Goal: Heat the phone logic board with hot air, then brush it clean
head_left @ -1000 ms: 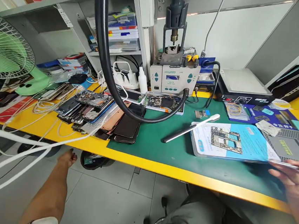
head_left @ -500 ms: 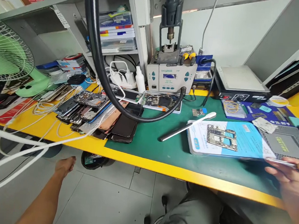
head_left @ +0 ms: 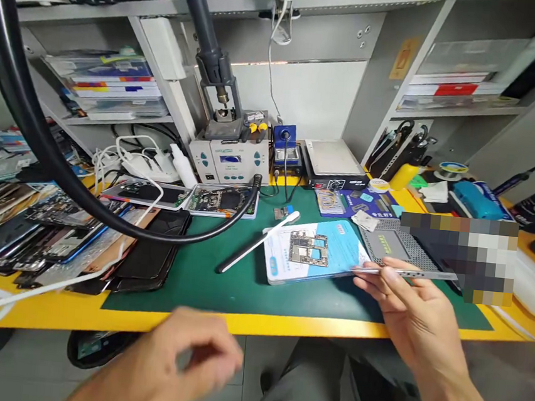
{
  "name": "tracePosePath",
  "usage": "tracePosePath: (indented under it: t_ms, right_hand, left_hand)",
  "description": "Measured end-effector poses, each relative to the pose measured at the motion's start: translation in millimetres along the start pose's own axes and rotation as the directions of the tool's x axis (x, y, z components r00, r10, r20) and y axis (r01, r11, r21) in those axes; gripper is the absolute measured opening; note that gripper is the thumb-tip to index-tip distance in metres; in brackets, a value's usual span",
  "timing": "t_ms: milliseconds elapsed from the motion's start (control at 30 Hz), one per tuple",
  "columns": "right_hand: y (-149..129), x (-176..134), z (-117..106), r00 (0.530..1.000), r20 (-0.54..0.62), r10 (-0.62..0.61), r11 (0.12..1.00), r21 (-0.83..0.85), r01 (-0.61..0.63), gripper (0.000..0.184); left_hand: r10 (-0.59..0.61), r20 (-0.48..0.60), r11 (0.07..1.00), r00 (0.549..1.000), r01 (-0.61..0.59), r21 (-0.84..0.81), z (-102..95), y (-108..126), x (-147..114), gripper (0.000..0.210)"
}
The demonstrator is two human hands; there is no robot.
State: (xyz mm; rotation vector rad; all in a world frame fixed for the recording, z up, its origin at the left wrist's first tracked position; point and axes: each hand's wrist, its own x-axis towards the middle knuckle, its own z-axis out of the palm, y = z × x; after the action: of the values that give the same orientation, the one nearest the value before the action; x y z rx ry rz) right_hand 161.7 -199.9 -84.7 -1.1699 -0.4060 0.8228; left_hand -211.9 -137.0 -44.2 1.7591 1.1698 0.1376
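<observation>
My right hand [head_left: 411, 309] holds a pair of slim silver tweezers [head_left: 407, 274] almost level, pinched between thumb and fingers. Their tips are by the right end of a blue and white flat box [head_left: 343, 249]. On that box lies a phone logic board [head_left: 309, 248] with cut-out openings. My left hand [head_left: 190, 357], blurred by motion, is in front of the table's near edge; its fingers are curled in towards the thumb and nothing shows in them. A brush-like stick with a black handle and white end [head_left: 258, 240] leans against the box's left edge.
A hot air station [head_left: 231, 159] stands at the back, its black hose [head_left: 118, 227] looping across the left. Stacked phones and boards [head_left: 63, 231] crowd the left side. A heating plate [head_left: 335, 163] sits behind the box; a grey perforated mat [head_left: 401, 238] lies right of it.
My view has swung to the right. My left hand has risen from low beside the table to in front of its edge. The tweezers stay in my right hand, now more fully in view.
</observation>
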Motion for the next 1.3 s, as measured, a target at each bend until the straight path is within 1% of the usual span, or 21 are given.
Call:
tracePosePath:
  t_ms: [33, 67, 100, 133, 167, 200, 233, 300, 400, 467, 500, 567, 633, 733, 800, 867, 967, 1067, 1167, 1233, 1300]
  right_hand:
    - [0, -1, 1, 1.0, 0.018, 0.005, 1.0, 0.014, -0.005, 0.046]
    - [0, -2, 1, 0.999, 0.035, 0.008, 1.0, 0.027, -0.009, 0.045]
    - [0, -3, 1, 0.999, 0.051, 0.007, 0.999, 0.038, -0.009, 0.044]
    - [0, -3, 1, 0.998, 0.064, 0.004, 0.999, 0.048, -0.007, 0.043]
    - [1, -4, 1, 0.997, 0.073, 0.0, 0.998, 0.058, -0.004, 0.041]
    - [1, -4, 1, 0.997, 0.081, -0.004, 0.998, 0.066, -0.001, 0.04]
    - [2, -5, 0, 0.996, 0.088, -0.007, 0.997, 0.073, 0.0, 0.039]
    - [3, -4, -1, 0.995, 0.104, -0.005, 0.997, 0.081, -0.004, 0.037]
    - [3, -1, -5, 0.99, 0.137, 0.015, 0.997, 0.077, -0.026, 0.035]
    - [3, 1, -7, 0.986, 0.162, 0.028, 0.997, 0.067, -0.04, 0.034]
    - [2, 2, -8, 0.984, 0.173, 0.033, 0.997, 0.061, -0.044, 0.033]
    - [0, 3, -9, 0.981, 0.189, 0.035, 0.998, 0.051, -0.046, 0.032]
    - [-3, 4, -7, 0.982, 0.189, 0.022, 0.999, 0.043, -0.031, 0.031]
    - [-9, 6, -3, 0.984, 0.178, -0.023, 1.0, 0.024, 0.019, 0.029]
    - [-12, 8, 1, 0.981, 0.185, -0.055, 0.998, -0.007, 0.057, 0.026]
    - [-13, 10, 4, 0.975, 0.207, -0.077, 0.994, -0.055, 0.091, 0.023]
    - [-13, 14, 8, 0.964, 0.246, -0.097, 0.983, -0.129, 0.132, 0.019]
    - [-15, 17, 13, 0.952, 0.283, -0.114, 0.968, -0.182, 0.17, 0.016]
    - [-19, 18, 19, 0.934, 0.319, -0.161, 0.934, -0.258, 0.249, 0.008]
    - [-22, 18, 23, 0.919, 0.347, -0.189, 0.903, -0.306, 0.301, 0.005]
    - [-24, 19, 26, 0.906, 0.371, -0.202, 0.88, -0.338, 0.334, 0.006]
  left_hand:
    - [0.099, -0.077, 0.991, 0.992, -0.092, 0.094, -9.4, 19, 18, 0.048]
    - [0.18, -0.164, 0.97, 0.97, -0.147, 0.193, -17.4, 34, 40, 0.05]
    - [0.245, -0.242, 0.942, 0.939, -0.171, 0.29, -23.7, 46, 63, 0.046]
    - [0.288, -0.287, 0.911, 0.914, -0.168, 0.377, -28.1, 56, 85, 0.041]
    - [0.317, -0.31, 0.878, 0.896, -0.154, 0.453, -30.6, 62, 104, 0.039]
    - [0.336, -0.306, 0.845, 0.891, -0.141, 0.516, -31.6, 65, 120, 0.04]
    - [0.349, -0.292, 0.813, 0.891, -0.132, 0.567, -31.4, 67, 132, 0.04]
    - [0.365, -0.243, 0.753, 0.899, -0.132, 0.644, -29.4, 65, 143, 0.038]
    - [0.412, -0.189, 0.682, 0.891, -0.164, 0.713, -27.1, 59, 142, 0.033]
    - [0.482, -0.182, 0.639, 0.857, -0.201, 0.743, -27.9, 58, 138, 0.027]
    - [0.527, -0.182, 0.615, 0.83, -0.225, 0.755, -28.9, 59, 136, 0.026]
    - [0.626, -0.167, 0.561, 0.762, -0.291, 0.775, -31.1, 63, 135, 0.033]
    - [0.716, -0.118, 0.493, 0.688, -0.378, 0.784, -31.9, 68, 133, 0.042]
    - [0.809, -0.029, 0.383, 0.587, -0.489, 0.783, -27.7, 71, 133, 0.04]
    - [0.847, 0.001, 0.325, 0.532, -0.519, 0.791, -22.4, 68, 132, 0.036]
    - [0.868, 0.017, 0.283, 0.496, -0.522, 0.805, -18.0, 62, 131, 0.033]
    - [0.875, 0.04, 0.24, 0.482, -0.505, 0.829, -17.4, 53, 128, 0.031]
    - [0.87, 0.058, 0.219, 0.49, -0.488, 0.845, -22.6, 50, 123, 0.031]
    - [0.86, 0.084, 0.186, 0.503, -0.463, 0.867, -26.0, 51, 115, 0.031]
    - [0.857, 0.095, 0.162, 0.506, -0.44, 0.883, -24.7, 52, 110, 0.033]
    - [0.858, 0.085, 0.161, 0.506, -0.424, 0.891, -21.2, 51, 105, 0.033]
